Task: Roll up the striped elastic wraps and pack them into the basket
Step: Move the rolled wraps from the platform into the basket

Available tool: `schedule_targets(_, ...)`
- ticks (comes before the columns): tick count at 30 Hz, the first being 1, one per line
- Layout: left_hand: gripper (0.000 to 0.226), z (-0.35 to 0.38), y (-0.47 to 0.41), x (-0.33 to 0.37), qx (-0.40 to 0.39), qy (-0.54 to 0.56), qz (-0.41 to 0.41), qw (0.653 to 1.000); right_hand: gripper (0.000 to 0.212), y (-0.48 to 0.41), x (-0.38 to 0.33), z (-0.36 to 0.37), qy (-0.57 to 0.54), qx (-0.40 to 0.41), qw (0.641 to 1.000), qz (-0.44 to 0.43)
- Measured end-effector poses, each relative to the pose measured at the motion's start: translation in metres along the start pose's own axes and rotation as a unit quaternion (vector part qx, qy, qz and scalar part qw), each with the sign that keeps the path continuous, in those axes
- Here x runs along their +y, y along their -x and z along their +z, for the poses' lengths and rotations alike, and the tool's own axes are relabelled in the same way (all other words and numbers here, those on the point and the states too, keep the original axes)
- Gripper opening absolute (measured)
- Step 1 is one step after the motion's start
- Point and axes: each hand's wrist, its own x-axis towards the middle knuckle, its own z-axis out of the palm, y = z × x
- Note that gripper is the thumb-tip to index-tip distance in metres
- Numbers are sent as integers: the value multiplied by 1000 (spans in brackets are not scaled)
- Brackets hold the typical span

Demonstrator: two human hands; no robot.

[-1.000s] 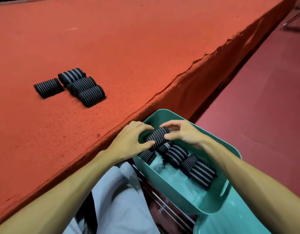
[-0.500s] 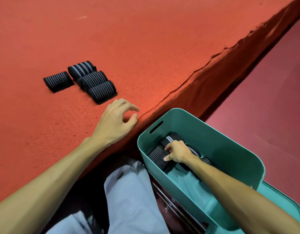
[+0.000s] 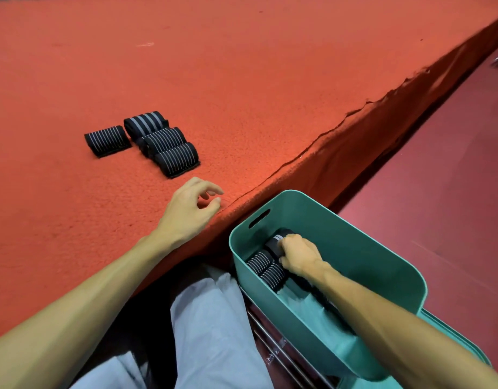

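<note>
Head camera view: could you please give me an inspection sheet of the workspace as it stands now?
Surface: red felt-covered table, ragged front edge.
Job's things: four rolled wraps on the table, three touching in a row, one apart; teal basket beside the table, packed wraps inside.
Clutter: nothing seen.
Hands: left hand loosely curled by the table edge, holding nothing; right hand inside the basket, fingers curled on the top wrap.
Cables: nothing seen.
Surroundings: dark red floor; grey trousers.
</note>
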Motion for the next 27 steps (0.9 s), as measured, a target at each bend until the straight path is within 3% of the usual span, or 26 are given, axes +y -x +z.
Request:
schedule_targets(4, 15, -11, 2, 0, -4, 8, -30, 1000, 19, 2, 0, -54, -96, 68, 993, -17)
schedule_targets(12, 17, -54, -5, -21, -45, 19, -78, 996, 17, -6, -59, -160, -159, 160, 959, -172)
schedule_targets(19, 30, -78, -30, -64, 2, -12, -89, 996, 15, -73, -130, -174, -167, 167, 941, -241)
schedule_targets(23, 37, -69, -53, -81, 51, -50, -64, 995, 18, -103, -141, -170, -193, 169, 938, -233)
schedule_targets(27, 46, -48, -77, -85, 41, -143, -96, 984, 21, -119, -134, -162, -220, 167, 937, -215)
